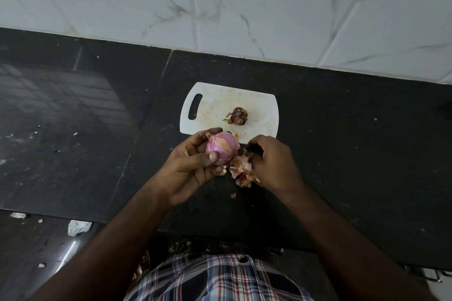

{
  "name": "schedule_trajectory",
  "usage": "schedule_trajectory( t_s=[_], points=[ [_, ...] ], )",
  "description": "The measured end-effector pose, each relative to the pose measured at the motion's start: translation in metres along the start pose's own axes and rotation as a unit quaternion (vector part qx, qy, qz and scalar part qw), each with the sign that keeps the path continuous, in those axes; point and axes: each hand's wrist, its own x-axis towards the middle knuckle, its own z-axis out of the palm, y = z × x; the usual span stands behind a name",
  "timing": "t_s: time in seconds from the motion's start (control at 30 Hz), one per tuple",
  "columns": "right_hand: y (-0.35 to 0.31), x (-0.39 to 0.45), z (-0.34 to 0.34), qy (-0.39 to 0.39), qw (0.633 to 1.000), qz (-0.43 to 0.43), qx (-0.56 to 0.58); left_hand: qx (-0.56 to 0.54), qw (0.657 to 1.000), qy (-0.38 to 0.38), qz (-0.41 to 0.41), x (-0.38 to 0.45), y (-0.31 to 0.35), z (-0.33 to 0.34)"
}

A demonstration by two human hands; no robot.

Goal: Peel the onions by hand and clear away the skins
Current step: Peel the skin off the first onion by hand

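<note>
My left hand [193, 166] grips a pink, mostly peeled onion [223, 145] just in front of the white cutting board [212, 105]; flakes of dry skin still cling to its top. My right hand [271, 161] is curled beside the onion, its fingers pinching loose papery skin. A heap of peeled skins [242, 171] lies on the counter under and between the two hands. A second, darker onion [239, 116] with its skin on sits alone on the board, a small green shoot at its left.
The black stone counter [342, 154] stretches left and right, backed by a white tiled wall [244, 7]. A small skin flake [233, 195] lies nearer the counter's front edge. Skin scraps and a crumpled white bit [78, 227] lie on the floor at lower left.
</note>
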Motion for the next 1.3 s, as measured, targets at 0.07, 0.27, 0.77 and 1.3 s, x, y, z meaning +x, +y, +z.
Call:
schedule_trajectory(
  t_s=[0.07,0.27,0.77,1.3],
  points=[
    [0.009,0.0,-0.002,-0.03,0.999,0.031,-0.02,-0.006,1.0,0.004,0.001,0.0,0.004,0.001],
    [0.0,0.002,-0.018,-0.049,0.992,0.033,0.108,-0.007,1.0,-0.01,-0.023,-0.002,0.006,-0.007],
    [-0.025,0.005,-0.006,-0.009,0.973,-0.002,0.232,0.098,0.994,0.048,0.029,0.001,-0.001,-0.002],
    [-0.027,0.008,-0.024,-0.042,0.974,-0.017,0.22,0.15,0.988,0.038,0.02,0.003,0.009,0.01]
  ],
)
